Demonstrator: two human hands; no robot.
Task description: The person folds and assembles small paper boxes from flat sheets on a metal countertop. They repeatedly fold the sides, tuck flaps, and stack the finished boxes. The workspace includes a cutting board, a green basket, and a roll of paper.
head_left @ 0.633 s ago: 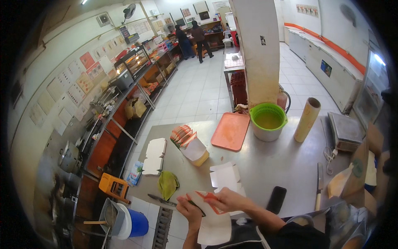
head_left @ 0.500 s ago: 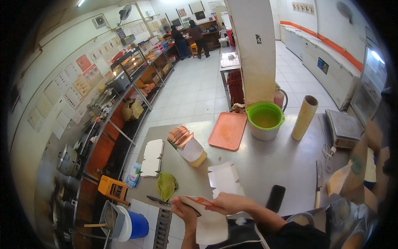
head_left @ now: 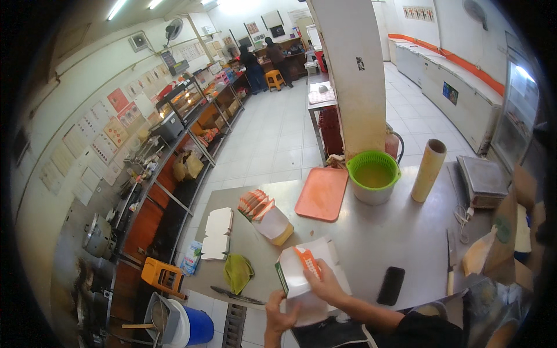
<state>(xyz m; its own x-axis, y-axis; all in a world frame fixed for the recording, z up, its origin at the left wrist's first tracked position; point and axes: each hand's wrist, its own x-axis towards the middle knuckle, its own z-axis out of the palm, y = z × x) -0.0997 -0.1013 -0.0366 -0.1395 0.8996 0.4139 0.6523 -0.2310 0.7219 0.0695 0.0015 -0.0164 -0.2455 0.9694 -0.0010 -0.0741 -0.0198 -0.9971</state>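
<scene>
Lifted off the tabletop since the earlier frames, where it lay flat and low under both hands, the white paper carton with its orange and green trim now stands raised and partly opened near the front edge. Left hand grips its lower corner from below with fingers curled; right hand clasps its right side, thumb over the orange flap. Beneath the carton sits a pile of white flat cartons. Just right of the hands lies a black phone, and farther right a knife beside brown paper bags. To the left lie a green cloth, a long dark knife at the edge, and two stacks of folded white boxes. Mid-table a fanned sheaf of orange-striped cartons lies tipped over, an orange tray behind it, then a green colander set in a white bucket, a cardboard tube standing upright and a metal tray. Behind rises a white pillar; a tiled floor runs back to two people at a far counter. Along the left wall runs a serving line with display cases.
</scene>
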